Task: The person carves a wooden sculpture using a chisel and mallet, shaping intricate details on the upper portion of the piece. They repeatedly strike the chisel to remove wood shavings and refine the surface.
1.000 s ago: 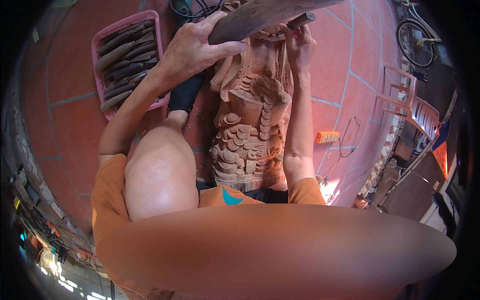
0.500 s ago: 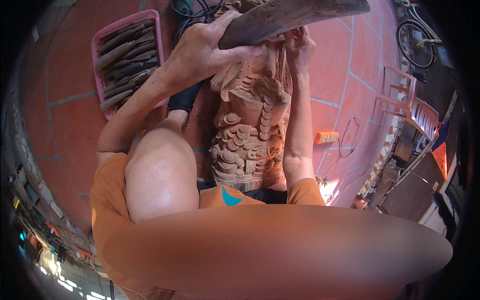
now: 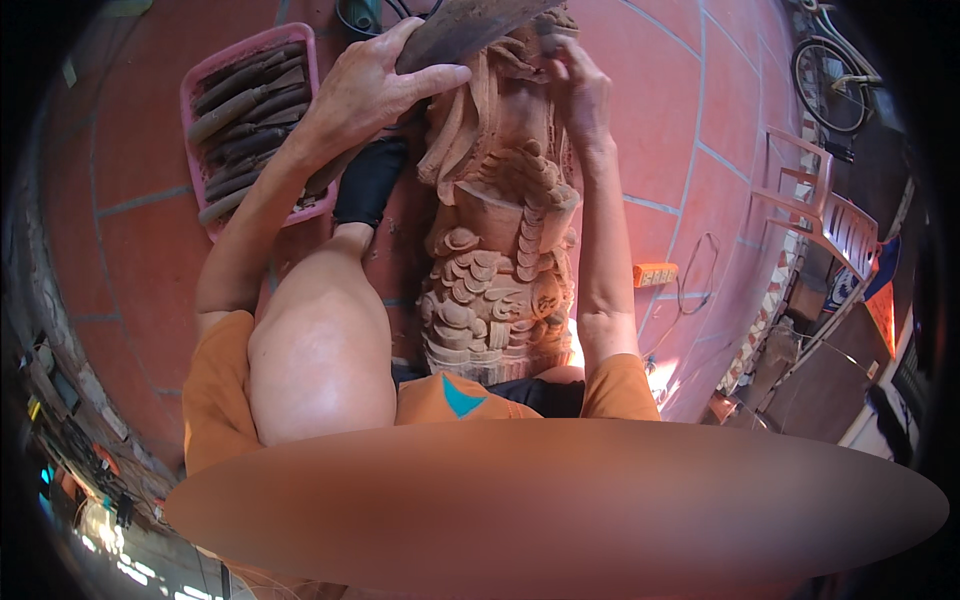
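Between my legs lies a carved wooden sculpture (image 3: pixel 490 260) with scale-like and rounded relief, its far part running up to the top of the view. My left hand (image 3: pixel 365 85) is wrapped around a dark, worn wooden club (image 3: pixel 460 35), thumb along its near side. The club slants over the sculpture's far part, and its upper end reaches the top edge. My right hand (image 3: pixel 585 95) is closed above the sculpture's far right side, thumb and fingers pinched together. Something small and dark shows at its fingertips, too unclear to name.
To the left, a pink plastic tray (image 3: pixel 190 130) holds several wooden-handled carving tools (image 3: pixel 240 115). An orange power strip (image 3: pixel 655 275) with a cord lies on the red tiled floor (image 3: pixel 660 120) at right. Farther right stand a plastic chair (image 3: pixel 825 210) and a bicycle (image 3: pixel 835 80).
The club has shifted left and up with my left hand, its far end drawn back from the right. My right hand has come slightly left and now shows clear of the club.
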`<act>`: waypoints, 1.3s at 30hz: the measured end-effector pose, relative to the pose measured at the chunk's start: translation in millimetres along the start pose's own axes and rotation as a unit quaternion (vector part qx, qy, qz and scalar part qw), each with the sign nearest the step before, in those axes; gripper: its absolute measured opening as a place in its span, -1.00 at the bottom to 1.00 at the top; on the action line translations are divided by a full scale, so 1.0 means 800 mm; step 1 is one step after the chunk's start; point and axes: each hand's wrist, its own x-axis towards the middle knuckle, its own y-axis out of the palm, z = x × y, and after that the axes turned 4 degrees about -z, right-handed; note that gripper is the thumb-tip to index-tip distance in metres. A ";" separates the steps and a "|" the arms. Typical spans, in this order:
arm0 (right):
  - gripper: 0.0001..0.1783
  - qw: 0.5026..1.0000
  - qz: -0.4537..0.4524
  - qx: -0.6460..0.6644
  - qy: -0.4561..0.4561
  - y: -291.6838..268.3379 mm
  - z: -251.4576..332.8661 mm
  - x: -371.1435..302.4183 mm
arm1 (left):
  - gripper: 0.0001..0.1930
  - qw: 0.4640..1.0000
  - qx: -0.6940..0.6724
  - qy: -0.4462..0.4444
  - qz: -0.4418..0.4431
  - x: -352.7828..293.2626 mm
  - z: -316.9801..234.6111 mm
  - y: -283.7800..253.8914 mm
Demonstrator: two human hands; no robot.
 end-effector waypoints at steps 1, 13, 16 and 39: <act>-0.75 0.997 0.007 0.044 0.060 -0.004 -0.004 0.002 | -0.41 1.000 -0.016 0.000 0.012 -0.001 0.000 -0.001; -0.76 0.984 -0.037 0.129 0.115 0.001 -0.016 0.005 | -0.38 0.997 -0.024 0.074 -0.017 -0.008 -0.002 0.007; -0.74 0.986 -0.028 0.111 0.124 0.001 -0.019 0.004 | -0.38 0.998 -0.035 0.058 -0.006 -0.010 -0.006 0.003; -0.72 0.990 -0.031 0.091 0.099 0.003 -0.007 0.005 | -0.39 0.990 0.098 0.100 0.002 -0.003 -0.033 -0.007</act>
